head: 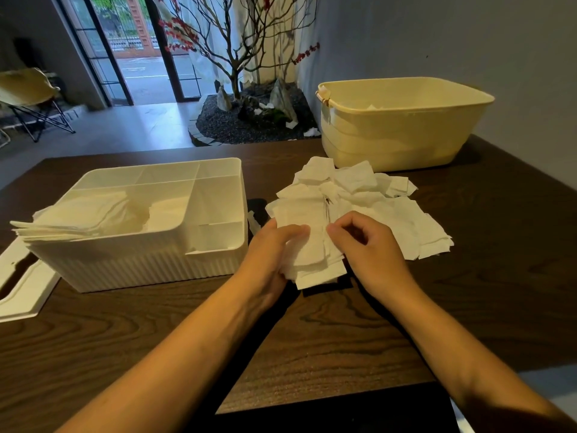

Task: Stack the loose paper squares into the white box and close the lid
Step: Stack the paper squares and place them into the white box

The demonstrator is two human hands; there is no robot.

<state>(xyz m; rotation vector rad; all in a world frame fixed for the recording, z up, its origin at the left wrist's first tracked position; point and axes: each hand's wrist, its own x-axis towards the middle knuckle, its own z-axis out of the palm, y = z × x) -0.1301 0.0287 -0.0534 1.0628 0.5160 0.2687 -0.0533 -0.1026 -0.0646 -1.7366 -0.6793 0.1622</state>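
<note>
- Gathering is the step in hand: the left hand (pixel 271 251) cups a small sheaf of thin white paper squares (pixel 315 254) from below, fingers curled round its near-left edge, while the right hand (pixel 365 242) pinches the sheaf's right edge with thumb and fingertips together.
- Loose white paper squares (pixel 384 207) lie heaped towards the far right of the dark wood-grain table (pixel 327 339), just in front of a pale yellow plastic tub (pixel 402 126).
- Ribbed white plastic box with dividers (pixel 150 223) stands towards the table's left edge, open, some squares already in its large compartment and overhanging its left rim.
- Flat white lid (pixel 22 285) lies at the left edge, beside the box.
- Next, judging by this, the sheaf needs squaring up, then carrying left into the box; flimsy sheets may slip or fan out.
</note>
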